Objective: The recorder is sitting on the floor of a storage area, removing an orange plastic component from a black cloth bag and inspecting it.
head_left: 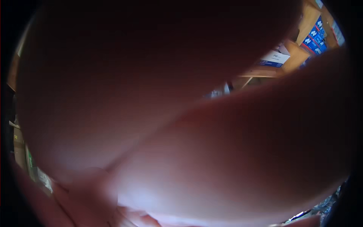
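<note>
Blurred skin of a hand (pixel 227 155) fills most of the head view, very close to the lens. Two broad, dark shapes, apparently fingers or parts of the hand, meet toward the lower left and spread apart toward the upper right. Which of my hands this is, I cannot tell. Along the bottom edge, a smaller patch of lighter skin (pixel 138 218) shows, perhaps fingertips. No held thing can be made out, and whatever lies behind the hand is hidden.
Through the upper right gap, blue boxes (pixel 315 41) and a white-and-blue box (pixel 276 57) stand by wooden shelving (pixel 308 22). A brown carton (pixel 19 140) shows at the left rim. Something shiny and crumpled (pixel 325 208) lies at the lower right.
</note>
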The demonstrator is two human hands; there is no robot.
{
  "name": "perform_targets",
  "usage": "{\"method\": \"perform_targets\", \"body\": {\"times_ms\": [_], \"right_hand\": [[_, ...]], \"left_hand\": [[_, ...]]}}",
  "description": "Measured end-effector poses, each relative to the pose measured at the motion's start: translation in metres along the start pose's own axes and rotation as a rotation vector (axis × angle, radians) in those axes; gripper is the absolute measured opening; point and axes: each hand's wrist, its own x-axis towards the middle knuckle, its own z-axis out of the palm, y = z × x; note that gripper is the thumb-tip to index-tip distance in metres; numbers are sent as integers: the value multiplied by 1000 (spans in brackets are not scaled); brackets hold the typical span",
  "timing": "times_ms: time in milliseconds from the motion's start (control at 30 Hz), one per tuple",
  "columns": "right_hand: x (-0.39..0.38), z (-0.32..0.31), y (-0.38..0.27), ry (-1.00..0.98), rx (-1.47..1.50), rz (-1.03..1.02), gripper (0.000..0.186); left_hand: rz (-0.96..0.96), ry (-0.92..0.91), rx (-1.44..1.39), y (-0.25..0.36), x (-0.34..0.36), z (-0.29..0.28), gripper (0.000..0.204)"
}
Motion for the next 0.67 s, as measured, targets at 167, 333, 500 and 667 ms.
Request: {"method": "perform_targets", "body": {"times_ms": [167,333,500,667], "right_hand": [[1,21,19,-4,511,257,17],[10,48,20,96,462,301,17],[-6,47,0,183,121,203,23],[6,41,-1,265,-84,27,19]], "left_hand": [[171,254,631,22,-23,-33,66],[-400,826,1637,-11,-59,-160,39],[-474,632,1507,-48,-113,-199,57],[-412,760,1624,-36,-82,-165,45]]}}
